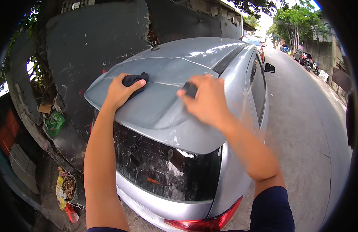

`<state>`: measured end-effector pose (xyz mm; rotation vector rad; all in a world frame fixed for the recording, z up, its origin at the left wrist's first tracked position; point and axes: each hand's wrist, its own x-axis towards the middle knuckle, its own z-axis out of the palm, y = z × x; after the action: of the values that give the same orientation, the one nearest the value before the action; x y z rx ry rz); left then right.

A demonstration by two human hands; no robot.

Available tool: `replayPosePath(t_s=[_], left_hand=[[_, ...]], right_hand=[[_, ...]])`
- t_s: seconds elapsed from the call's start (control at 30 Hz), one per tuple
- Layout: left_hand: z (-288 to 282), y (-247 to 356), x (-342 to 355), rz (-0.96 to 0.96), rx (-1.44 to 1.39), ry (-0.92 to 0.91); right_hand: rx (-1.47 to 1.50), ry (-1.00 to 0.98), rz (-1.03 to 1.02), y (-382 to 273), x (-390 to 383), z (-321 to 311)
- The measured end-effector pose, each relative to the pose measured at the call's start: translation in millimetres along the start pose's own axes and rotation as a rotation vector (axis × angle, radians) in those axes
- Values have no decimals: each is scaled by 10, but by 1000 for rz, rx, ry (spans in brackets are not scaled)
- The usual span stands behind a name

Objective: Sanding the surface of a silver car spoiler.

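Note:
A silver hatchback (pixel 213 54) is in front of me, its rear spoiler (pixel 156 108) just under both hands and its dark rear window (pixel 167 170) below that. My left hand (pixel 123 92) grips a bunched dark cloth (pixel 133 79) on the left part of the spoiler. My right hand (pixel 208 100), slightly blurred, holds a small black block (pixel 190 91) over the spoiler's right part. The spoiler's grey surface looks dull and streaked between the two hands.
A dark, cracked wall (pixel 86 46) runs along the left, with litter and a green plastic bag (pixel 54 123) beside it. A concrete street (pixel 302 135) stretches along the right, with parked vehicles (pixel 304 58) farther off and another car (pixel 256 42) beyond this one.

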<state>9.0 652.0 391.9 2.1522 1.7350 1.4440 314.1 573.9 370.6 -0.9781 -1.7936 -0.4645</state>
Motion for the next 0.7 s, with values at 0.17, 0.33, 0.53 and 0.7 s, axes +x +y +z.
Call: replayPosePath(t_s=[0.17, 0.33, 0.53, 0.7], left_hand=[[75, 58, 31, 37, -13, 15], [27, -17, -17, 15, -26, 5], [74, 44, 53, 3, -57, -8], [47, -104, 38, 16, 1, 41]], right_hand=[[-61, -10, 198, 588, 265, -197], [6, -15, 411, 657, 342, -90], [38, -39, 545, 845, 454, -145], [5, -84, 448, 679, 550, -90]])
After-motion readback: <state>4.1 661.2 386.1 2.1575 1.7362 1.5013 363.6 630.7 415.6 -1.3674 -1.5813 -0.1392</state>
